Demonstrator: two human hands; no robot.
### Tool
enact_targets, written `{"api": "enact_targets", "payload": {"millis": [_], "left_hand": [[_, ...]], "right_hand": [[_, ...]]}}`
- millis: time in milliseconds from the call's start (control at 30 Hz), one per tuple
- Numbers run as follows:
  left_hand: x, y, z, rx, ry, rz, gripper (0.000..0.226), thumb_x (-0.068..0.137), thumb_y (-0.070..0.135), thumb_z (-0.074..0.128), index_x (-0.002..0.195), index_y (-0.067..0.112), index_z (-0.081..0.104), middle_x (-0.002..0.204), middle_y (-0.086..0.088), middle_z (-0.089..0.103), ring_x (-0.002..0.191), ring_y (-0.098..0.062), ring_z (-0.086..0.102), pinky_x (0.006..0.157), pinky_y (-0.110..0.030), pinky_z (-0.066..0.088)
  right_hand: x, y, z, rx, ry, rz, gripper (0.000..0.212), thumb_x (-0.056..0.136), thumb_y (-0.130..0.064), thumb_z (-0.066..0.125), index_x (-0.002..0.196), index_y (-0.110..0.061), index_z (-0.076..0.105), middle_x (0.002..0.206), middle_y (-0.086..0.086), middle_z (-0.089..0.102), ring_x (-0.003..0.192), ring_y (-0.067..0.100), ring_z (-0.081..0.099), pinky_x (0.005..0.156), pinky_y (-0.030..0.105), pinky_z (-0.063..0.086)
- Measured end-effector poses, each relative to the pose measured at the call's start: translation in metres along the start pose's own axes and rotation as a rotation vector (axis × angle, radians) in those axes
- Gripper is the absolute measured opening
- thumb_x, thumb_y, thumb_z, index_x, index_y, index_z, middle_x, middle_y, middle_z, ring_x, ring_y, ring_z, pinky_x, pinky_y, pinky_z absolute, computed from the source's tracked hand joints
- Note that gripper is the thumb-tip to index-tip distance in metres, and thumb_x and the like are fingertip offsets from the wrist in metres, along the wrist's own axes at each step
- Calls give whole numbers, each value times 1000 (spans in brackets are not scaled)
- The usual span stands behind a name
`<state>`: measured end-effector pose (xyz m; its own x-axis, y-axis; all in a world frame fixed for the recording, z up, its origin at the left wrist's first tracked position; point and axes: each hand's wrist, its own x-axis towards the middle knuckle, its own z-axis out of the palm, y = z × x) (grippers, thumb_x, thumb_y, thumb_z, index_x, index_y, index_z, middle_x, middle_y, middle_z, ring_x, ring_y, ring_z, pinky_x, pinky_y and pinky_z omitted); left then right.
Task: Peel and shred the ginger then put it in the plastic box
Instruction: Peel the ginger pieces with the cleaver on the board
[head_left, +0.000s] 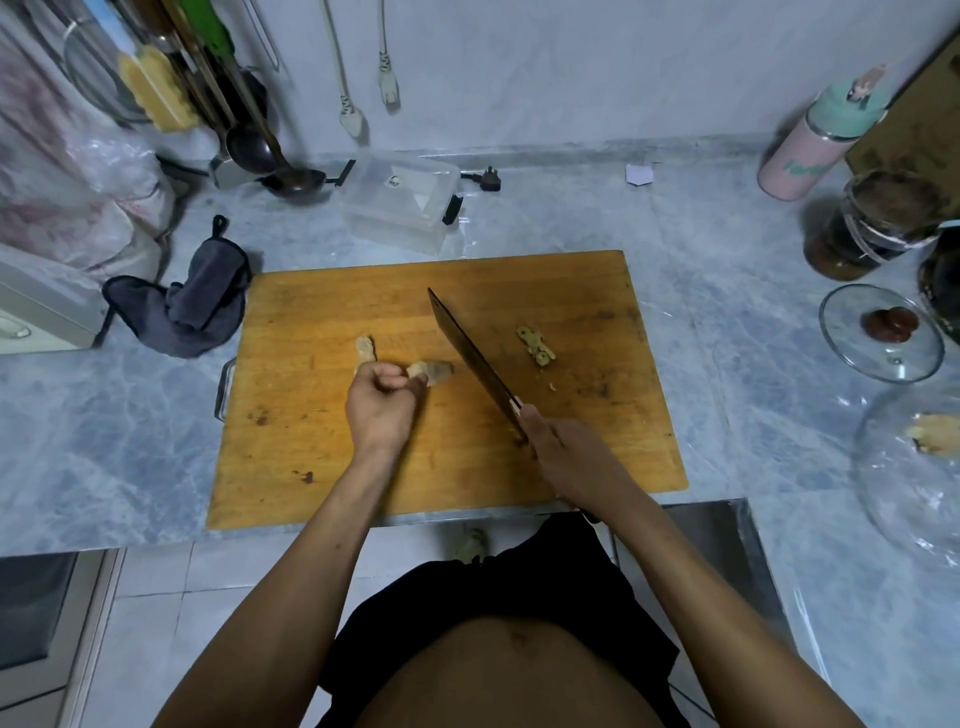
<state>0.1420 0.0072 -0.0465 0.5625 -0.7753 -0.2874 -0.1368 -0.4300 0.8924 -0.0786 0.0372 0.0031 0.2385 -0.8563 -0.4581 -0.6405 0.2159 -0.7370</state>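
The job looks to be in its early-to-middle stretch, judging from the wooden cutting board (447, 384), which I'll take as my landmark. Near the board's middle the left hand (382, 402) has its fingers curled tight round a knobbly piece of ginger (434, 371), pinning it to the wood; a lobe of it, or perhaps a second piece, pokes out behind the knuckles, and I cannot tell which. The right hand (558, 449) grips the handle of a cleaver (475, 358), whose blade slants across the board just right of the ginger, raised or just touching down. Further right on the board lies one small heap of cut bits (536, 347), with a crumb or two close by. So some cutting seems done, but most of the ginger remains whole, and whether it is fully peeled I cannot say. Beyond the board's far edge, on the tabletop, stands one clear plastic box (400, 200), and nothing shows inside it, so shredding and filling are both left.
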Motion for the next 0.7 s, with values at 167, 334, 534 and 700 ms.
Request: {"api": "enact_targets", "payload": {"millis": [167,334,534,700], "left_hand": [[-17,-13,8,277,-61,271,39,83,4,70,121,12,69,100,-3,63,82,-13,58,73,-4,39],[-20,-10,12,318,-32,275,28,86,20,74,112,8,72,101,-6,69,89,-19,63,79,-21,47],[-15,7,24,155,-3,55,19,84,21,77,98,9,71,82,6,67,74,-4,59,64,-6,41],[-18,8,25,210,-35,182,34,85,14,75,118,7,69,96,2,67,94,-12,60,83,-13,42]], "right_hand": [[3,-5,0,-11,-11,21,73,101,-59,27,86,0,67,66,2,62,60,16,57,58,28,40],[1,-7,5,-52,-31,-13,62,103,-56,27,67,-13,55,62,-2,56,59,13,54,58,29,37],[0,-16,7,22,-43,4,62,103,-57,27,68,-16,57,65,3,65,52,8,57,53,23,42],[4,-18,5,83,-117,66,67,103,-58,26,69,-12,61,79,18,73,60,22,64,64,33,52]]}}
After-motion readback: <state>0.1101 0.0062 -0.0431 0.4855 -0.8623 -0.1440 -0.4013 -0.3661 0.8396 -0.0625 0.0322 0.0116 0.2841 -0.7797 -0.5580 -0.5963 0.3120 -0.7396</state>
